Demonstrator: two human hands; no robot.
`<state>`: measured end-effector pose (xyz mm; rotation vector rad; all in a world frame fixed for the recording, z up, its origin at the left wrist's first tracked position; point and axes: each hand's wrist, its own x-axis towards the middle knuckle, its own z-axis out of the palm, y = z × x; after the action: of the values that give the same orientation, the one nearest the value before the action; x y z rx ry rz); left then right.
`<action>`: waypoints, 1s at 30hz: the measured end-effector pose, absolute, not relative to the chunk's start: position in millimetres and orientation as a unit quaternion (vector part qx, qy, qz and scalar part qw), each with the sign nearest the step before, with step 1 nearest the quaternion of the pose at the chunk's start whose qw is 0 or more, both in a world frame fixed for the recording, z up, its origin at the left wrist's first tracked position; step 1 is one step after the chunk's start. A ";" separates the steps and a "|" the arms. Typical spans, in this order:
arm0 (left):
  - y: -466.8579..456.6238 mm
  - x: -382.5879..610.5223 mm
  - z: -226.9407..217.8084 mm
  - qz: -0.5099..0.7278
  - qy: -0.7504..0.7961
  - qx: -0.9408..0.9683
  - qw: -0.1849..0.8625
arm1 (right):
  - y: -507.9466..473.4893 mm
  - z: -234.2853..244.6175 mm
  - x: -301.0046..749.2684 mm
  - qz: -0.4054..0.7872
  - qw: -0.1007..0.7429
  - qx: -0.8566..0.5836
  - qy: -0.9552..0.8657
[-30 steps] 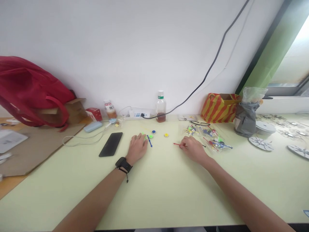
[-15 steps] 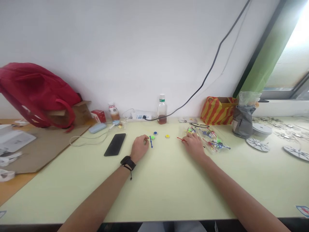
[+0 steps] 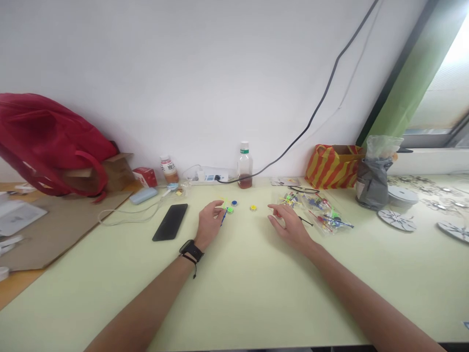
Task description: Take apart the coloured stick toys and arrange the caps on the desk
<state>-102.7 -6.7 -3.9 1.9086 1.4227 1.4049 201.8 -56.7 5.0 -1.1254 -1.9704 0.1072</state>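
Head cam view, only angle I've got: my left hand (image 3: pixel 209 222) is curled nearly closed, thumb and fingertips looking pinched on the skinny blue arrow piece (image 3: pixel 223 216), which is tilted right beside the green disc (image 3: pixel 230 210). My right hand (image 3: pixel 292 227) is partway open, thumb well away from the forefinger, no grip that I can make out. A bit of red shows by its fingers, but I can't tell what's going on there.

Blue disc (image 3: pixel 234 203) and yellow disc (image 3: pixel 253 208) sit on the surface (image 3: pixel 242 293) between my hands. The black stick (image 3: pixel 306 221) lies just past my right one, near the plastic packets (image 3: pixel 331 220).

My two cents: with something this thin, I'd pinch lightly near the middle, leave both ends poking out, and keep knuckles off the green disc so it doesn't get knocked.
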 end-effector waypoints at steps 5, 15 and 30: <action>-4.4 -99.4 -6.1 0.465 0.500 0.709 0.179 | -65.8 8.4 189.9 0.044 0.416 -0.398 -0.817; -23.3 -89.6 6.5 0.367 0.429 0.817 0.120 | -75.7 17.8 186.0 0.067 0.368 -0.372 -0.850; -64.1 -55.6 14.4 0.342 0.309 0.870 0.173 | -90.2 24.9 171.7 0.298 0.255 -0.389 -0.833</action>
<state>-55.6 -64.1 14.4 2.4684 0.8776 0.9688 171.7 -90.2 24.9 -1.0574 -2.2632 0.8104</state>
